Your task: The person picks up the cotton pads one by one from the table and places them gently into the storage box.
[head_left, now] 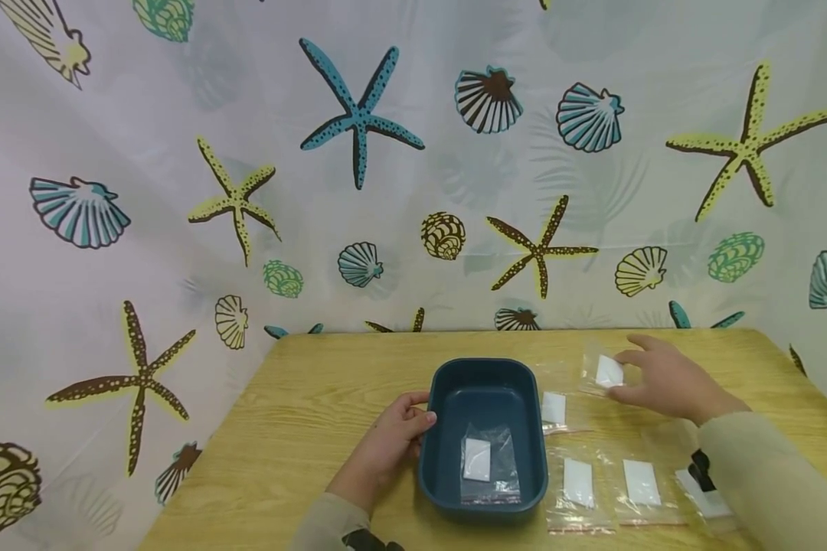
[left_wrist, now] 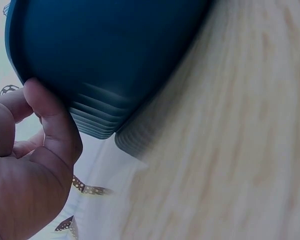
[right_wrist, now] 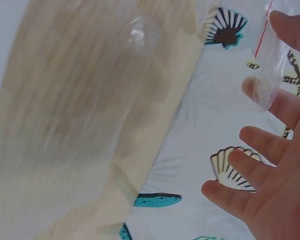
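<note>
A dark blue plastic bin [head_left: 448, 390] stands on the wooden table, and inside it lies one clear zip bag with a white packet [head_left: 478, 461]. My left hand [head_left: 389, 440] grips the bin's left side, thumb at the rim; the left wrist view shows that thumb against the blue wall [left_wrist: 115, 45]. To the bin's right, near the table's back, my right hand [head_left: 671, 379] pinches another clear zip bag with a white packet [head_left: 609, 372] between thumb and index finger. The right wrist view has this bag [right_wrist: 267, 82] edge-on, its red seal line showing, the other fingers spread.
Several more bagged white packets lie right of the bin: one behind [head_left: 554, 409], others in front [head_left: 578, 482], [head_left: 641, 482]. Another bag [head_left: 703, 493] is partly hidden under my right sleeve. A curtain [head_left: 413, 214] printed with shells and starfish hangs behind the wooden table [head_left: 317, 383].
</note>
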{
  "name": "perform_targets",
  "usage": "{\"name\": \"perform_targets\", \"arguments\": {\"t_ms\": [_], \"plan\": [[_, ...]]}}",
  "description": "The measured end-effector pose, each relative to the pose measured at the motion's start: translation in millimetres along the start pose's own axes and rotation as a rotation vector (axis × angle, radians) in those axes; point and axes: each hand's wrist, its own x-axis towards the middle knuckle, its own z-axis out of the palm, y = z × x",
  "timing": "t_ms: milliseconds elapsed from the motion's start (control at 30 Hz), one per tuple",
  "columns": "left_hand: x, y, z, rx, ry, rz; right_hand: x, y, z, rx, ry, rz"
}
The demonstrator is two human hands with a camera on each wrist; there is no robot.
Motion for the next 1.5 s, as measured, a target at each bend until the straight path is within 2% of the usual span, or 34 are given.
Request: {"name": "perform_targets", "arguments": {"t_ms": [500, 767, 933, 1200, 1500], "plan": [[1.0, 0.0, 1.4, 0.022, 0.020, 0.002, -9.2, -56.0, -14.9, 0.020, 0.125, -0.171], [1.0, 0.9, 1.0, 0.022, 0.025, -0.006, -13.1, -84.1, -18.0, 0.011, 0.143, -0.207], [2.2, -1.4, 0.2, 0.019, 0.019, -0.007, -13.8, -99.4, -15.3, 0.007, 0.148, -0.237], [2.6, -2.6, -1.1, 0.013, 0.016, -0.017, -13.1, -119.6, -9.9, 0.005, 0.187, -0.341], [2.4, -2.2, -1.5, 0.034, 0.023, -0.012, -10.2, -141.7, 1.6, -0.021, 0.177, -0.385]]}}
